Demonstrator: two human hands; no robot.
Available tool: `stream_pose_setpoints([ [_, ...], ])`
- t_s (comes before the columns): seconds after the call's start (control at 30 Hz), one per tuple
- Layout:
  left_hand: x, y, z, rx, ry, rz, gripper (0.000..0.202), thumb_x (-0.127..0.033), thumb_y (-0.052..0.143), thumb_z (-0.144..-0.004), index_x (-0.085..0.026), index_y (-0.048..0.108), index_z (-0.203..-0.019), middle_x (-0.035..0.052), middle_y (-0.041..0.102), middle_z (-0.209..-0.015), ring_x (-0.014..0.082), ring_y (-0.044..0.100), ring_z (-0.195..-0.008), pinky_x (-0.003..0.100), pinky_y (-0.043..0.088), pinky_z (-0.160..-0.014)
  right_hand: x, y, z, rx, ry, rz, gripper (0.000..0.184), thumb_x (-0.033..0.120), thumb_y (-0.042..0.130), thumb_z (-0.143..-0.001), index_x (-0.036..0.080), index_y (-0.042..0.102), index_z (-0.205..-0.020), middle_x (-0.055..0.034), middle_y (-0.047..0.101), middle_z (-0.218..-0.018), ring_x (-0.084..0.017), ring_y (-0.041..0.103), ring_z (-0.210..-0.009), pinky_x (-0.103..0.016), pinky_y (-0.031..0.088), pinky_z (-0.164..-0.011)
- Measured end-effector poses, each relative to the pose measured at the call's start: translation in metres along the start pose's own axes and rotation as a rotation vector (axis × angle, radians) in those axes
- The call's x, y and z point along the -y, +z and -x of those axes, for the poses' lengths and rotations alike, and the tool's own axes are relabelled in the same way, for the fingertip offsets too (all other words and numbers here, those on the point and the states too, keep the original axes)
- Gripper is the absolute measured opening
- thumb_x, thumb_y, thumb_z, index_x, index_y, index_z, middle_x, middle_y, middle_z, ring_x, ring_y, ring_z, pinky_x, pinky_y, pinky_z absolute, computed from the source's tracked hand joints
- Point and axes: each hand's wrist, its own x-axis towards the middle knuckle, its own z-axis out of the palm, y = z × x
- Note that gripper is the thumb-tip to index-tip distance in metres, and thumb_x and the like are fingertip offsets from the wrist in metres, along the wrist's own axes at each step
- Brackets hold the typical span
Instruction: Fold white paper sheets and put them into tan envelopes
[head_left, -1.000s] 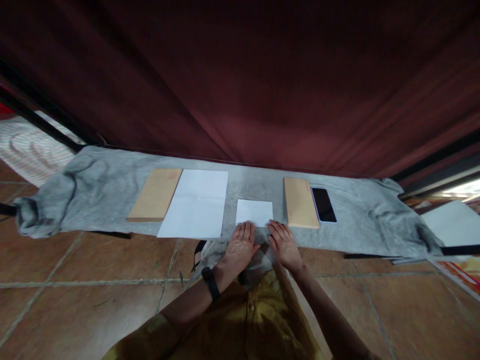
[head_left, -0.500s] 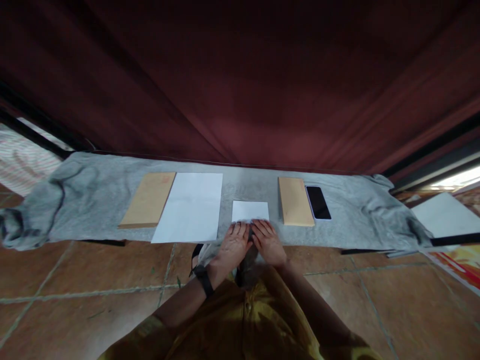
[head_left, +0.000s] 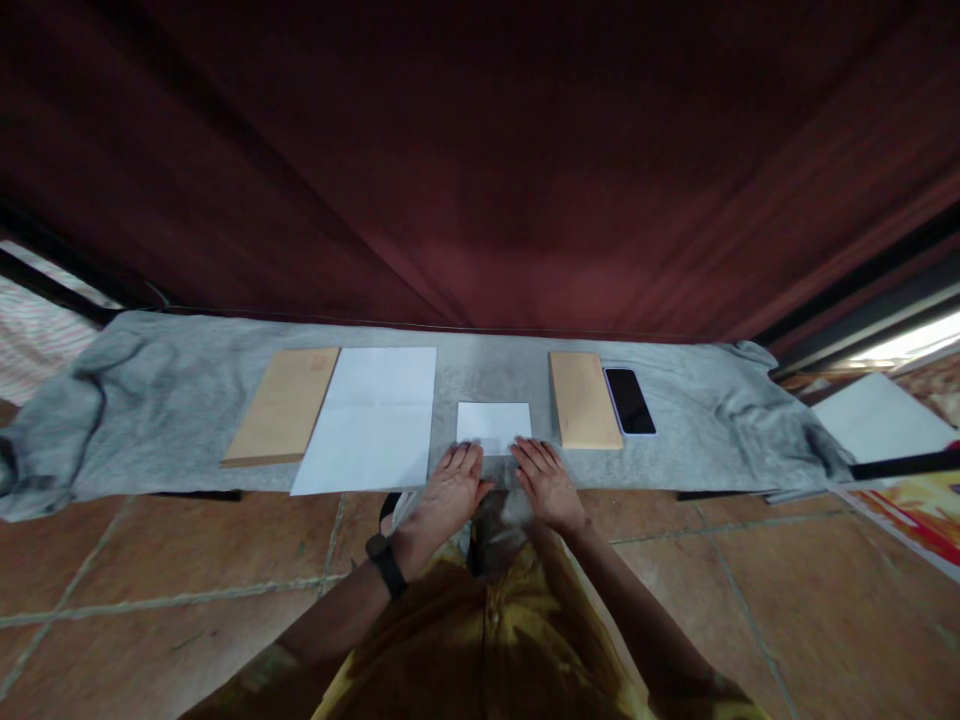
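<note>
A small white folded-looking sheet of paper (head_left: 493, 422) lies flat before me on the grey cloth. My left hand (head_left: 454, 485) rests with outstretched fingers on its near left corner. On the near right corner lie the fingers of my right hand (head_left: 549, 482), also flat. The two hands are apart, and part of the paper's near edge shows between them. To the left is a large white sheet (head_left: 375, 415), beside a stack of brown envelopes (head_left: 285, 402). A narrower stack of brown envelopes (head_left: 585, 400) lies to the right of the small paper.
A smartphone (head_left: 631, 401) lies right of the narrow envelopes. Grey cloth (head_left: 491, 362) covers the long, narrow table, wrinkled at both ends. A dark red curtain (head_left: 480, 220) hangs behind it. A white board (head_left: 885, 415) is at far right, above the tiled floor (head_left: 225, 560).
My hands have moved apart along the small paper's near edge, left hand leftward and right hand slightly rightward. More of that edge shows now. The view has shifted a little.
</note>
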Motion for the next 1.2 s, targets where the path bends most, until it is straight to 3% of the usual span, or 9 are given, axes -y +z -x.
stream_pose_setpoints([
  [0.43,-0.001,-0.001,-0.012,0.073,-0.025,-0.033,0.053,-0.038,0.045,-0.103,-0.002,0.054,-0.141,0.0257,0.052,-0.15,0.0338,0.05,-0.14,0.048,0.041,-0.113,-0.008,-0.001,-0.005,-0.032,0.042,-0.011,0.044,0.032,0.04,-0.107,0.022,0.053,-0.147,-0.0092,0.055,-0.151,-0.027,0.045,-0.143,-0.052,0.038,-0.119],
  [0.6,0.003,0.005,-0.026,0.078,-0.038,-0.017,0.043,-0.024,0.041,-0.102,-0.006,0.056,-0.139,0.0236,0.055,-0.148,0.0298,0.048,-0.142,0.047,0.039,-0.116,-0.01,-0.001,-0.019,-0.032,0.081,0.008,0.042,0.033,0.039,-0.107,0.021,0.056,-0.144,-0.0094,0.055,-0.151,-0.028,0.044,-0.143,-0.052,0.037,-0.119],
  [0.77,0.01,0.011,-0.042,0.092,-0.07,-0.025,0.045,-0.009,0.042,-0.096,0.0,0.054,-0.139,0.0269,0.054,-0.147,0.0296,0.048,-0.141,0.046,0.039,-0.116,-0.011,0.004,-0.025,-0.054,0.116,0.006,0.041,0.032,0.04,-0.107,0.02,0.057,-0.143,-0.0094,0.056,-0.149,-0.027,0.045,-0.142,-0.051,0.037,-0.118],
  [1.03,0.023,0.006,-0.057,0.059,-0.178,-0.023,0.049,-0.026,0.041,-0.102,-0.001,0.051,-0.143,0.0257,0.051,-0.15,0.0331,0.048,-0.139,0.049,0.04,-0.112,-0.009,0.01,-0.024,-0.119,0.152,0.003,0.042,0.032,0.042,-0.106,0.023,0.056,-0.144,-0.0078,0.058,-0.148,-0.026,0.047,-0.141,-0.05,0.036,-0.118],
  [1.2,0.029,0.008,-0.057,0.012,-0.146,-0.061,0.049,-0.029,0.042,-0.102,-0.001,0.052,-0.142,0.0245,0.052,-0.15,0.033,0.044,-0.144,0.051,0.034,-0.117,-0.008,0.009,-0.023,-0.114,0.149,0.008,0.043,0.033,0.042,-0.106,0.023,0.054,-0.146,-0.0082,0.057,-0.149,-0.027,0.046,-0.142,-0.05,0.036,-0.118],
])
